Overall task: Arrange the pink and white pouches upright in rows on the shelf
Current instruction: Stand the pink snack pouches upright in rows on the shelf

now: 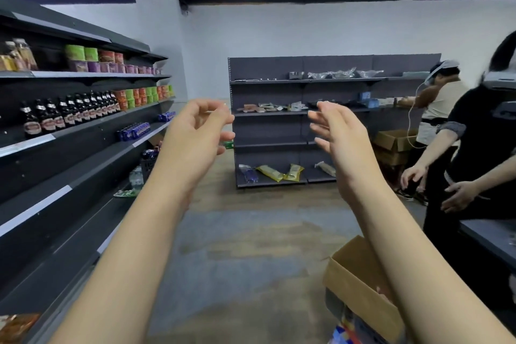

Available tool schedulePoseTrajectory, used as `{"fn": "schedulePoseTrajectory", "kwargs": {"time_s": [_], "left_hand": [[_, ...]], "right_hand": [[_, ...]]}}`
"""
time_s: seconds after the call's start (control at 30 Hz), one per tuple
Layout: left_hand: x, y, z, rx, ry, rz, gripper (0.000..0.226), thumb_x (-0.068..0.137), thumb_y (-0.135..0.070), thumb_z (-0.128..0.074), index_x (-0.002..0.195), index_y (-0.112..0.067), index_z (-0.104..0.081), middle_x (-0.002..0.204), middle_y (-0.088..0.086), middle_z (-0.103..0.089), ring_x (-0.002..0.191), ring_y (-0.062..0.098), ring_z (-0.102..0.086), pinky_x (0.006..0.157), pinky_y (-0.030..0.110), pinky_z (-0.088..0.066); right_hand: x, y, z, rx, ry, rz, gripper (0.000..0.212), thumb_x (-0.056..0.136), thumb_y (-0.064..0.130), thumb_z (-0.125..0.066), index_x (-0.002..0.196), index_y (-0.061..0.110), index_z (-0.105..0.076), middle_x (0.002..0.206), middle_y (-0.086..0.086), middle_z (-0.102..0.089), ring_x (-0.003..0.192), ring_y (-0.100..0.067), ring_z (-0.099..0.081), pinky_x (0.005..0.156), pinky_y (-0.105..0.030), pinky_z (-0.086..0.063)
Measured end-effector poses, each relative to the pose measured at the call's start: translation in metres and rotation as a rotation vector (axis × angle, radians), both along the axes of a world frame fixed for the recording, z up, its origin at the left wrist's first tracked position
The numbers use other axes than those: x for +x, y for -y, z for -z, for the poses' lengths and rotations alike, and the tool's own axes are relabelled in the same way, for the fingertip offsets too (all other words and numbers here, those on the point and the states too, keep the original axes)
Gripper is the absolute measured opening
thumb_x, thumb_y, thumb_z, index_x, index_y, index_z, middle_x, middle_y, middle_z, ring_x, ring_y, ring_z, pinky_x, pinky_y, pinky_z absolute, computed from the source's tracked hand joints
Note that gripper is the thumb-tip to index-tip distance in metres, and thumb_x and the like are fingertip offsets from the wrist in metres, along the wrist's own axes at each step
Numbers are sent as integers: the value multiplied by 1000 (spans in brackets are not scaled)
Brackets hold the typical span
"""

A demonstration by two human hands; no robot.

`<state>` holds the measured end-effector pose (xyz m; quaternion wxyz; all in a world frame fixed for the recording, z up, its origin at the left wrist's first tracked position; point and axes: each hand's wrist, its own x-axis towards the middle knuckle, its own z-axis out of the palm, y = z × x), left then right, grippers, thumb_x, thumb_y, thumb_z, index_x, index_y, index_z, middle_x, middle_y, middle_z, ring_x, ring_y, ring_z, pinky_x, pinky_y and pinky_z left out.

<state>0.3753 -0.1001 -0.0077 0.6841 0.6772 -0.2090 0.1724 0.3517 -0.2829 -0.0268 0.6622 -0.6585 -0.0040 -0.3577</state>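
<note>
Both empty, left hand [195, 131] and right hand [339, 134] face each other.

An open box [360, 288] at five o'clock is cut by the bottom edge and partly hidden behind the right forearm, its contents blurred, while a person [485, 126] at three o'clock is cropped by the right edge, and far shelf [304, 113] packets are too small to identify.

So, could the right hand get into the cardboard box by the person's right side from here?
Probably yes. The right hand is empty and raised in front, and the cardboard box sits open-topped just below that forearm, with nothing over its opening. It would have to come down and back.
</note>
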Motion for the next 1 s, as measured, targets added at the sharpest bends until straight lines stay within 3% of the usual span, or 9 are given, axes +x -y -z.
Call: {"fn": "schedulePoseTrajectory", "kwargs": {"time_s": [0.13,0.37,0.57,0.73,0.87,1.0], "left_hand": [[53,16,5,2,-12,-19,8,93,-25,-51,88,-29,-56,92,-6,-65,75,11,-61,71,26,-48],[168,39,22,9,-34,-14,10,94,-25,-50,87,-30,-56,94,-6,-65,71,8,-62,72,27,-48],[291,54,25,-24,-31,29,10,94,-25,-51,86,-30,-55,95,-5,-66,74,11,-63,67,24,-48],[405,62,8,-26,-9,48,12,93,-26,-51,85,-31,-56,96,-5,-66,75,12,-64,67,24,-48],[488,70,-5,-29,3,77,12,94,-24,-50,86,-31,-57,97,-5,-67,77,12,-64,74,31,-51],[558,83,0,-26,-17,105,13,94,-23,-50,85,-31,-56,92,-7,-67,75,11,-63,67,25,-48]], "right_hand": [[63,12,1,-39,-23,-25,13,95,33,-48,87,34,-58,102,9,-64,103,-10,-60,101,-34,-45],[175,37,8,-84,-50,-12,9,95,32,-50,90,34,-58,112,3,-65,107,-12,-59,99,-32,-46],[288,50,7,-93,-40,38,11,94,30,-51,103,30,-58,114,4,-65,103,-10,-59,88,-25,-46],[396,51,-18,-85,1,64,8,94,31,-51,93,33,-58,112,5,-66,105,-8,-60,96,-28,-45],[474,58,-26,-92,32,84,9,94,32,-51,90,34,-58,109,6,-66,100,-7,-59,93,-26,-45],[540,70,-20,-59,-1,103,11,94,33,-50,87,33,-58,105,9,-66,95,-3,-61,87,-22,-44]]}}
